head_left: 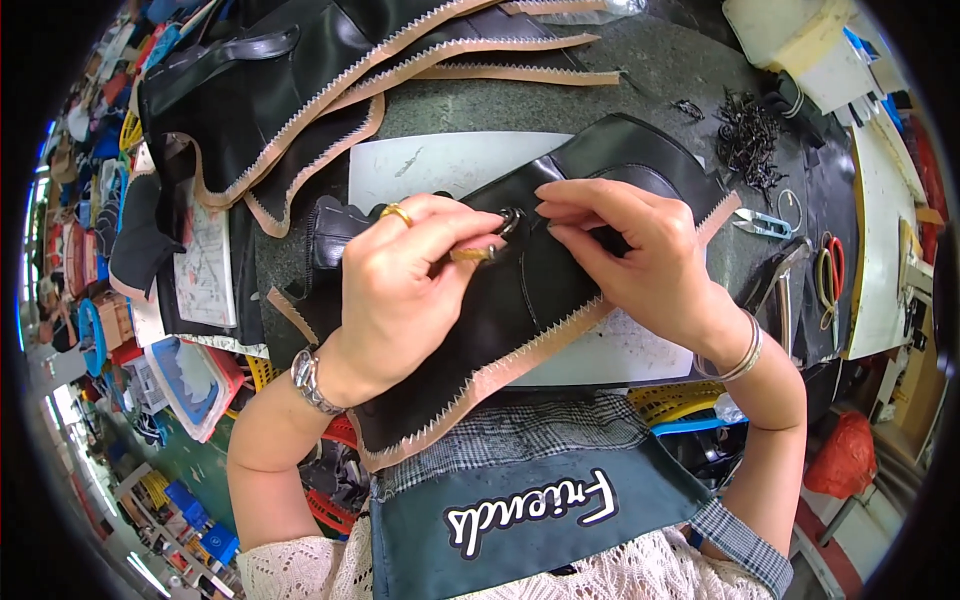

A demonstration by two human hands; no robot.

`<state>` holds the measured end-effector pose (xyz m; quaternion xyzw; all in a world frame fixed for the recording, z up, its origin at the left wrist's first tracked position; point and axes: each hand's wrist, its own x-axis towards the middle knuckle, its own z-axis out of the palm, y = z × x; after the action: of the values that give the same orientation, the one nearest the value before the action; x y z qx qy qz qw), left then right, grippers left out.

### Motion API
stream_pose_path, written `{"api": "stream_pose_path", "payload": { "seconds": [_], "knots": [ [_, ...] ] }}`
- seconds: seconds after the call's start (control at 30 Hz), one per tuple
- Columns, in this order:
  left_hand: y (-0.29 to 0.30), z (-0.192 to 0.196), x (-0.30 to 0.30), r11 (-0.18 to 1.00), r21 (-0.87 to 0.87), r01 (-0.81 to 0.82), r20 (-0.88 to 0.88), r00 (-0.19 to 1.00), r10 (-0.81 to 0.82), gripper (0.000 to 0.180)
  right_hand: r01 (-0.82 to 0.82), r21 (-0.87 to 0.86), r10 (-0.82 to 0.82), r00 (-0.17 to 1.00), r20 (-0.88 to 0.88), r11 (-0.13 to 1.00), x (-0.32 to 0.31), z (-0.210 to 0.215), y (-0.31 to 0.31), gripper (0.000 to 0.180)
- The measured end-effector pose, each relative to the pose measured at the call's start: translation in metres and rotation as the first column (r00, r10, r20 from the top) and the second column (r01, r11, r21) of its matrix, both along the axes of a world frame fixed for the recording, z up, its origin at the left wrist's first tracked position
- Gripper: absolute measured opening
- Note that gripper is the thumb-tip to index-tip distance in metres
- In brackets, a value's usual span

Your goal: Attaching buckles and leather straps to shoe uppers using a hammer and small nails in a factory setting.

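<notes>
Head view: hands (510,265) on black panel (530,300), perhaps pinching metal ring (510,220).

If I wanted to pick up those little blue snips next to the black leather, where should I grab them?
Probably by the blue handle end of the snips, coming from above. They lie flat on the worktop, so a pinch across the wider handle looks safest. The pointed tips face left, toward the black leather piece and the right hand, so keep fingers off that end.
</notes>
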<state>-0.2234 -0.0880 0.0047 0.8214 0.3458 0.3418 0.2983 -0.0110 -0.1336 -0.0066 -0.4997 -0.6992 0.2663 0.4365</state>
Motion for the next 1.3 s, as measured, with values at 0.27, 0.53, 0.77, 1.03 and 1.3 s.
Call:
{"api": "stream_pose_path", "payload": {
  "seconds": [0.27, 0.53, 0.77, 1.03, 1.3],
  "knots": [
    [0.002, 0.004, -0.001, 0.955, -0.297, -0.009, 0.031, 0.999, 0.019, 0.021, -0.004, 0.054, 0.002, 1.000, 0.028, 0.999, 0.000, -0.005, 0.001, 0.020],
    [0.005, 0.005, 0.002, 0.971, -0.237, -0.011, -0.040, 0.999, 0.002, 0.022, -0.012, 0.087, 0.009, 0.999, 0.033, 0.996, 0.001, -0.006, 0.001, 0.017],
    [0.003, -0.001, -0.002, 0.995, -0.100, 0.029, -0.071, 0.997, -0.036, 0.026, -0.070, 0.164, 0.055, 0.994, 0.095, 0.984, -0.005, -0.003, 0.004, 0.017],
    [0.000, 0.018, -0.016, 0.997, -0.058, -0.060, -0.104, 0.993, 0.053, 0.027, -0.275, 0.203, 0.214, 0.936, 0.279, 0.940, -0.003, -0.001, 0.018, 0.013],
    [-0.003, -0.004, -0.051, 0.945, 0.315, 0.086, -0.346, 0.938, 0.030, 0.031, -0.306, 0.187, 0.222, 0.903, 0.367, 0.933, -0.004, 0.004, 0.021, 0.016]
  ]
}}
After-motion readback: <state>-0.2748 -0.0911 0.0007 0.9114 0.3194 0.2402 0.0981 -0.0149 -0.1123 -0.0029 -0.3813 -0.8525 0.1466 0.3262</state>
